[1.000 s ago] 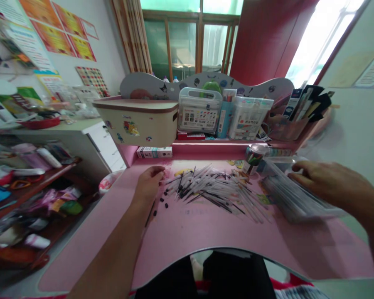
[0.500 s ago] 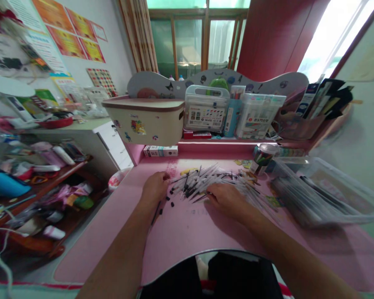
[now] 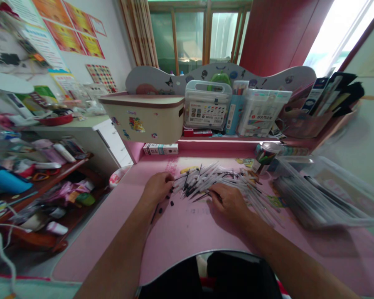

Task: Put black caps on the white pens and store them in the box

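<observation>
Head, L hand [image 3: 158, 187], R hand [image 3: 230, 201] @ pens [image 3: 205, 177]

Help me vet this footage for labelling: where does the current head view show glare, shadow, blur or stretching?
Head view: glare washes out the window at upper right; head view: a soft shadow lies below the right hand on the pink desk; head view: the shelf at far left looks smeared; head view: the clear box looks stretched toward the right edge.
</observation>
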The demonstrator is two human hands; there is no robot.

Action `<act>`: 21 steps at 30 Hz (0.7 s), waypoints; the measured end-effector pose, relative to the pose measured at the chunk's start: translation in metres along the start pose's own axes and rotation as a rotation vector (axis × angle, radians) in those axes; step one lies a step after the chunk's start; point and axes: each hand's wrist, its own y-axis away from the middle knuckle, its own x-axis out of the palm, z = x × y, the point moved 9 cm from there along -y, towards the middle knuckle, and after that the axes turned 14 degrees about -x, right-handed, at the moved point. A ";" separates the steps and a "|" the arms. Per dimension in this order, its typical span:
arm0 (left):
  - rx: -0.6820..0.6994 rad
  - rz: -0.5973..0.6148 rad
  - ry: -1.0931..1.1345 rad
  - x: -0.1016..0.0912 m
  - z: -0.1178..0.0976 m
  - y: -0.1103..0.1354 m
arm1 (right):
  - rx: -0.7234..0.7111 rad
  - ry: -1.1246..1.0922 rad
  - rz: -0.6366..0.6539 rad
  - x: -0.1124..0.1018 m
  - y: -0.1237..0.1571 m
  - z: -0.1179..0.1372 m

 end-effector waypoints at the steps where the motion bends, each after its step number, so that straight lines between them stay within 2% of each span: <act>1: -0.016 -0.003 -0.019 -0.001 0.002 -0.001 | 0.003 -0.013 0.002 0.001 0.000 -0.001; 10: -0.101 0.123 -0.127 0.001 0.014 -0.007 | 0.002 -0.023 -0.054 0.002 0.003 -0.001; 15: -0.108 0.106 -0.114 0.000 0.013 -0.006 | 0.009 -0.023 -0.052 0.003 0.003 -0.004; 21: -0.028 0.079 -0.054 0.013 0.006 -0.008 | 0.002 -0.029 -0.054 0.005 0.003 -0.003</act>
